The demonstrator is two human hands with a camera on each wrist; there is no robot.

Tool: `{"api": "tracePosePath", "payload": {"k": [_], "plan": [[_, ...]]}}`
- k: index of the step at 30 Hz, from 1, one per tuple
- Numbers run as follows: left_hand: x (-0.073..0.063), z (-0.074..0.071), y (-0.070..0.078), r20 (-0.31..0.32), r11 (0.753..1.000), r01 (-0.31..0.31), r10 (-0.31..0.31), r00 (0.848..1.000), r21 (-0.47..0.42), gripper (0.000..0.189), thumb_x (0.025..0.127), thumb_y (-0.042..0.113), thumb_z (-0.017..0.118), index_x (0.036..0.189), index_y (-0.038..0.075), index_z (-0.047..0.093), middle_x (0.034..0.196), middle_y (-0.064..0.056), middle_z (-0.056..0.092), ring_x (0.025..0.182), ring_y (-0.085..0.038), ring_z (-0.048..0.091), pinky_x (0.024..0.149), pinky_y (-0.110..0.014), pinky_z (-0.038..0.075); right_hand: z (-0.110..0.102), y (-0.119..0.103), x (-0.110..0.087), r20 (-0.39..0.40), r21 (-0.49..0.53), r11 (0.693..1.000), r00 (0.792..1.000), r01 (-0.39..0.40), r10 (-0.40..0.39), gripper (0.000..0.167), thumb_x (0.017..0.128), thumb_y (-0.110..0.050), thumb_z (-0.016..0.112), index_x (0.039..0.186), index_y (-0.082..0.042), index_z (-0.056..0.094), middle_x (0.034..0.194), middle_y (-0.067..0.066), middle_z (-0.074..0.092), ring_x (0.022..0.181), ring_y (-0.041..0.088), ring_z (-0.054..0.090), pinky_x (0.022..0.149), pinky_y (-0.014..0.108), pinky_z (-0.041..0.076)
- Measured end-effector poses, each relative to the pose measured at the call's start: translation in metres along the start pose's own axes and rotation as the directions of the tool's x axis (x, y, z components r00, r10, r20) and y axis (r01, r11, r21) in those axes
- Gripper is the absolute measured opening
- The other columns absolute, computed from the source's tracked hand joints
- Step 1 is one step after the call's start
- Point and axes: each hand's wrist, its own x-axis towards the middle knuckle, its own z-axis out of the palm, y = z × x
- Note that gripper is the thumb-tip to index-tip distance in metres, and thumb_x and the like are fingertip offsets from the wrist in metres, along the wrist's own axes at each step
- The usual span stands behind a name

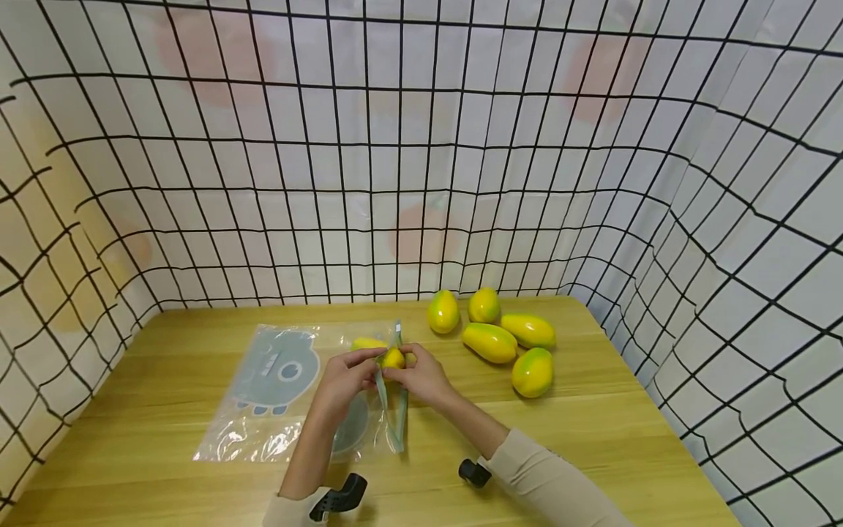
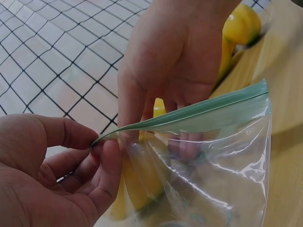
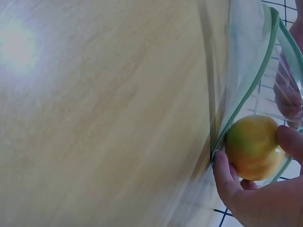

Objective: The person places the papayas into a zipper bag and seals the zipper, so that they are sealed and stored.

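A see-through zip bag (image 1: 266, 377) with a grey-blue cartoon print lies flat on the table, its green-edged mouth raised at the right. My left hand (image 1: 342, 377) pinches one lip of that mouth between thumb and fingers; the left wrist view shows the green zip strip (image 2: 213, 108) running from the fingertips. In my right hand (image 1: 424, 375) is a yellow-green mango (image 3: 253, 146), gripped by thumb and fingers between the two lips of the opening. Another mango (image 1: 367, 343) shows behind the left fingers, inside the bag's outline.
Several more mangoes (image 1: 489, 342) sit in a loose group on the wooden table (image 1: 566, 461), right of the bag. A black wire grid (image 1: 369, 168) with pale sheeting behind it stands along the back and both sides.
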Motion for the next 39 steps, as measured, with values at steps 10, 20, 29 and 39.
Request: {"api": "tracePosePath", "payload": {"k": [10,20,29,39], "plan": [[0.0029,-0.0021,-0.0044,0.009,0.999,0.032,-0.032,0.999,-0.01,0.035,0.092,0.001,0.056,0.123,-0.001,0.07,0.099,-0.014,0.067,0.071,-0.016,0.059,0.065,-0.027,0.057,0.0011,0.001,0.0007,-0.016,-0.062,0.998,1.0,-0.013,0.012,0.057,0.088,-0.032,0.079,0.127,0.001,0.054,0.097,0.011,0.072,0.079,0.014,0.065,0.063,0.022,0.049],[0.0036,-0.0036,-0.0064,0.03,0.999,0.043,-0.042,0.999,-0.026,0.037,0.091,0.0,0.056,0.126,-0.001,0.068,0.1,-0.015,0.065,0.068,-0.014,0.058,0.063,-0.026,0.056,-0.0048,0.0026,-0.003,0.008,-0.088,0.995,0.999,-0.05,0.051,0.046,0.092,-0.027,0.072,0.122,0.001,0.053,0.112,0.017,0.07,0.095,0.02,0.067,0.073,0.026,0.054],[0.0041,-0.005,-0.0056,0.043,0.998,0.041,-0.04,0.998,-0.036,0.038,0.09,-0.001,0.056,0.126,-0.002,0.068,0.096,-0.012,0.063,0.067,-0.014,0.056,0.061,-0.025,0.055,-0.0041,0.0056,-0.0018,0.002,-0.084,0.996,1.0,-0.013,0.014,0.043,0.092,-0.028,0.073,0.119,0.001,0.055,0.114,0.019,0.07,0.099,0.025,0.069,0.076,0.031,0.056],[0.0035,-0.0056,-0.007,0.081,0.998,0.054,-0.052,0.995,-0.029,0.04,0.091,-0.002,0.053,0.129,-0.004,0.066,0.095,-0.011,0.063,0.067,-0.013,0.055,0.061,-0.026,0.055,-0.0005,0.0046,-0.002,0.01,-0.067,0.998,1.0,-0.021,0.022,0.042,0.096,-0.027,0.068,0.127,-0.001,0.058,0.1,0.012,0.069,0.08,0.017,0.063,0.065,0.025,0.049]]}}
